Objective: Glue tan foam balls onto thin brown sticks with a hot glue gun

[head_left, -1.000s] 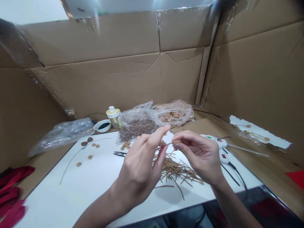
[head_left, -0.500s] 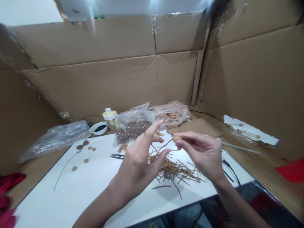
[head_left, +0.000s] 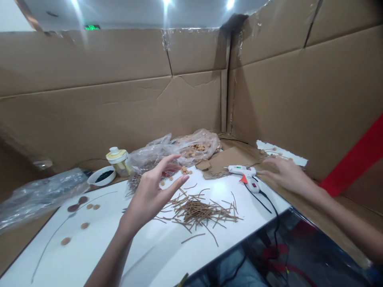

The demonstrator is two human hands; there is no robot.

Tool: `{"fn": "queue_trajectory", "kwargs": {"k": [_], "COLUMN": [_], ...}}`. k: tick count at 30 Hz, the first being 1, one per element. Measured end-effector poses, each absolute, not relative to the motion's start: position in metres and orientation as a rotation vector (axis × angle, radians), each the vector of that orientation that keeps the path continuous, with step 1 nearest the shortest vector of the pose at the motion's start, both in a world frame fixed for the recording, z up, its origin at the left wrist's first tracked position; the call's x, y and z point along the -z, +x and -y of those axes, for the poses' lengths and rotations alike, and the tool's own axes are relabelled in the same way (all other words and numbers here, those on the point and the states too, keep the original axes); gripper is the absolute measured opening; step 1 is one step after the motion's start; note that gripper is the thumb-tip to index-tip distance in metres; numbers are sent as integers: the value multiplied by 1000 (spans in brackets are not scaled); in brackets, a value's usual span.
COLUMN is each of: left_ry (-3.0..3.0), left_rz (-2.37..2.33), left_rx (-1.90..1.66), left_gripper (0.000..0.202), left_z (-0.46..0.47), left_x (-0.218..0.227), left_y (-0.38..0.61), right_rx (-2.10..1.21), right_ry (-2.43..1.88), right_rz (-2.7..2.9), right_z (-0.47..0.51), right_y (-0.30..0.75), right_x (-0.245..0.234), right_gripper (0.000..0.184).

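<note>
My left hand [head_left: 154, 189] is raised over the white table, its thumb and fingers apart and nothing between them. Just right of it lies a loose pile of thin brown sticks [head_left: 200, 211]. My right hand [head_left: 290, 175] stretches out to the right, beside a torn white board [head_left: 295, 157] that carries small tan beads on thin stems. Its thumb and forefinger look apart, slightly blurred, with no bead visible between them. A white glue gun [head_left: 243, 171] with an orange trigger lies left of that hand. Small tan beads [head_left: 185, 170] sit beyond my left fingertips.
At the back are plastic bags of sticks and beads [head_left: 199, 147], a yellow-lidded bottle [head_left: 117, 159] and a white bowl [head_left: 101, 181] of dark green bits. Cardboard [head_left: 224, 161] lies behind the glue gun, its cable [head_left: 277, 219] hanging off the edge. Brown discs [head_left: 73, 207] and a wire lie left.
My right hand has moved from the middle to the white board at right, and the bead on a stem is out of its fingers. The glue gun has come into view. The view has turned right.
</note>
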State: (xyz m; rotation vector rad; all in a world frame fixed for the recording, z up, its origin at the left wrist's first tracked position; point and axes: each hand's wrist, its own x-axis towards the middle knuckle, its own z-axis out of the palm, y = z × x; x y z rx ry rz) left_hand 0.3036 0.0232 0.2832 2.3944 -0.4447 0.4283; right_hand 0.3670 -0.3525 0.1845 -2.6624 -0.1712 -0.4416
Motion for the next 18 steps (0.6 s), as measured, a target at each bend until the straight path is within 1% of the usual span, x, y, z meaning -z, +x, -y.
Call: {"fn": "queue_trajectory", "kwargs": {"k": [4, 11, 14, 16, 18], "left_ry": [2406, 2395, 2341, 2301, 2281], "left_rz": [410, 428, 434, 424, 410], "left_rx": [-421, -403, -476, -551, -599], "left_gripper": [49, 43, 34, 25, 22], "left_z": [-25, -34, -41, -47, -53], "left_x": [-284, -290, -294, -296, -298], "left_y": [306, 304, 305, 306, 307], "right_rx": [268, -83, -167, -210, -228], "right_ry": [-2622, -2436, -2372, -2350, -2365], "right_rz": [444, 802, 885, 905, 882], "right_z": [305, 232, 200, 176, 150], "right_y": [334, 307, 322, 345, 375], "right_x": [-177, -202, -202, -195, -183], "right_gripper": [33, 29, 22, 20, 19]}}
